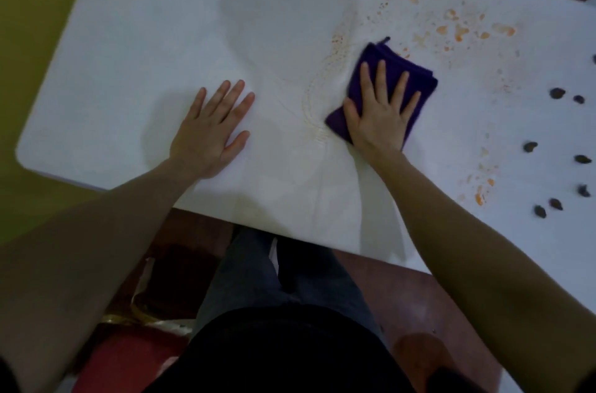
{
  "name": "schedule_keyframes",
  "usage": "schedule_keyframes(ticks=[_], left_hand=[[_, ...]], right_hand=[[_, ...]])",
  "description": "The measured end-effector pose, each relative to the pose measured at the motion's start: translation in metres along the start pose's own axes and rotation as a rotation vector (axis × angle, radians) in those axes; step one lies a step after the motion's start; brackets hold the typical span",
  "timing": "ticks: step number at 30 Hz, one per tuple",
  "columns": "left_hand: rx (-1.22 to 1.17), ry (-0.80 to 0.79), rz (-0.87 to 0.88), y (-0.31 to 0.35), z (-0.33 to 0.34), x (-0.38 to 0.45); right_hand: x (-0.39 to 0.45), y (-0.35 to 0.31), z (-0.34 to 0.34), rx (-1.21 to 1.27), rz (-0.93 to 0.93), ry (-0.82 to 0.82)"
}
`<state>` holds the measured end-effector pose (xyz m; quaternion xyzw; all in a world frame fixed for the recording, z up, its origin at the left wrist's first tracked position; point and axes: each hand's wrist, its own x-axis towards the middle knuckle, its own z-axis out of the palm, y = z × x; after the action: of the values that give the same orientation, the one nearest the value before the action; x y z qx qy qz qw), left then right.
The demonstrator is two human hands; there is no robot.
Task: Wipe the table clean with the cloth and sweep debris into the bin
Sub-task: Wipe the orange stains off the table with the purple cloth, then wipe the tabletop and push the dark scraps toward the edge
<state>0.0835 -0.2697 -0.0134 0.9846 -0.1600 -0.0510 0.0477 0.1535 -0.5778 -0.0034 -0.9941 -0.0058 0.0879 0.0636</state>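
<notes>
While the person stands at the near long edge of the white table (129, 38), both forearms reach over the tabletop. The right hand (380, 115) lies flat on a folded purple cloth (419, 83), fingers straight and spread, palm pressing the fabric down; nothing is grasped. The cloth sits just right of the table's centre, its far corner pointing toward 11 o'clock and its edges showing past the fingertips and beside the thumb.

The left hand (213, 131) rests palm-down on bare tabletop at 9 o'clock from the cloth, well apart from it, fingers extended and slightly fanned, holding nothing.

Orange stains (461, 30) are scattered from 12 to 2 o'clock of the cloth, the densest patch near the far right edge. A fainter orange speckled trail (337, 41) runs at 10 o'clock from the cloth, and pale curved streaks (314, 109) lie just beside the cloth at 9 o'clock. A second group of orange smears (482, 192) lies at 4 o'clock, near the table's front edge.

Dark debris pieces (557, 93) are spread along the right side of the table from 3 to 4 o'clock of the cloth, apart from one another and from the cloth.

Below the table edge, dark trousers (290, 280) and a black top (290, 354) are visible over a reddish floor (429, 292).
</notes>
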Motion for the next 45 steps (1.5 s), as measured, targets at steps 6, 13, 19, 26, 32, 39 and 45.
schedule_keyframes(ticks=[6, 13, 19, 26, 32, 39, 45], left_hand=[[0.018, -0.004, 0.007, 0.000, 0.000, 0.001], [-0.002, 0.000, 0.007, -0.003, 0.000, 0.002], [0.015, -0.010, 0.007, -0.001, 0.003, 0.000], [-0.006, -0.009, 0.009, 0.000, 0.002, 0.002], [-0.005, -0.011, 0.010, 0.000, 0.002, 0.000], [-0.009, -0.019, 0.007, -0.002, 0.004, 0.002], [-0.020, -0.014, -0.002, -0.004, 0.005, 0.002]], right_hand=[[-0.063, -0.041, 0.014, -0.045, -0.322, -0.001], [-0.104, 0.038, 0.013, -0.072, -0.256, 0.001], [-0.021, 0.030, -0.004, 0.037, 0.051, -0.012], [-0.013, -0.063, 0.009, -0.020, -0.113, 0.008], [-0.042, -0.063, 0.017, -0.055, -0.341, -0.009], [0.000, 0.010, -0.002, -0.024, -0.056, -0.017], [-0.087, 0.028, 0.009, -0.014, 0.034, 0.024]])
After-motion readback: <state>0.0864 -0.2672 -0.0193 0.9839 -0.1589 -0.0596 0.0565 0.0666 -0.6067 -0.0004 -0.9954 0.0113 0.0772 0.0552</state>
